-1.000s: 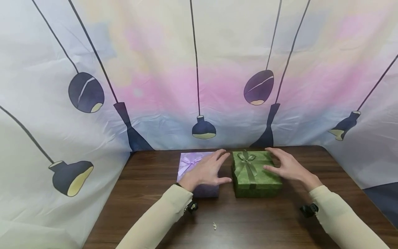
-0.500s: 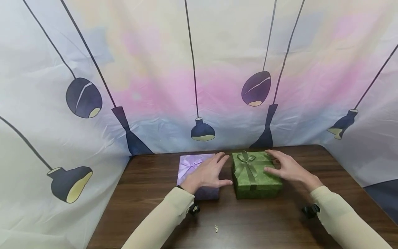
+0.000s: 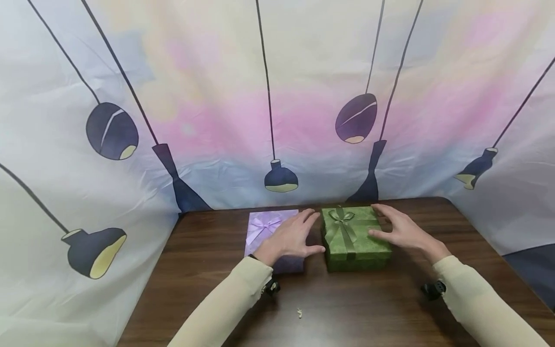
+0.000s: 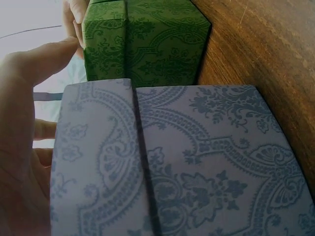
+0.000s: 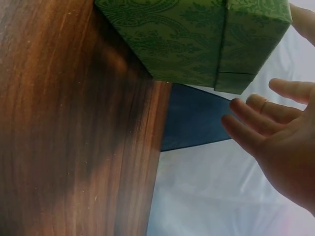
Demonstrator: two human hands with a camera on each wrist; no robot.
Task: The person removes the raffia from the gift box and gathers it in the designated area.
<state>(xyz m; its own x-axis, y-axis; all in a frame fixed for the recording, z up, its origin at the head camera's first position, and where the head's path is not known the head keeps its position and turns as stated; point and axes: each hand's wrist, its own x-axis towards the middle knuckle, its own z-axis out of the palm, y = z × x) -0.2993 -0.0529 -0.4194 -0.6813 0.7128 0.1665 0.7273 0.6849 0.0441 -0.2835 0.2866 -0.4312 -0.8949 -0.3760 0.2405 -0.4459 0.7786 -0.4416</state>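
The counter (image 3: pixel 208 289) is carrying the green box (image 3: pixel 362 246), sitting at 3 o'clock just beside the lilac box (image 3: pixel 260 231). The left grip (image 3: pixel 292 238) and right grip (image 3: pixel 401 231) are hovering flanking it, fingers spread, grasping nothing.

A narrow gap was left between the lilac patterned gift box (image 3: pixel 270 237) and the green patterned gift box with a ribbon bow (image 3: pixel 353 237), and it was filled by the left hand (image 3: pixel 291 237). The green box's right flank was covered by the right hand (image 3: pixel 401 232). Behind both boxes, passage was blocked by the lamp-printed fabric backdrop (image 3: pixel 277 96). Bare room was offered by the dark wooden table (image 3: pixel 355 308) in front.
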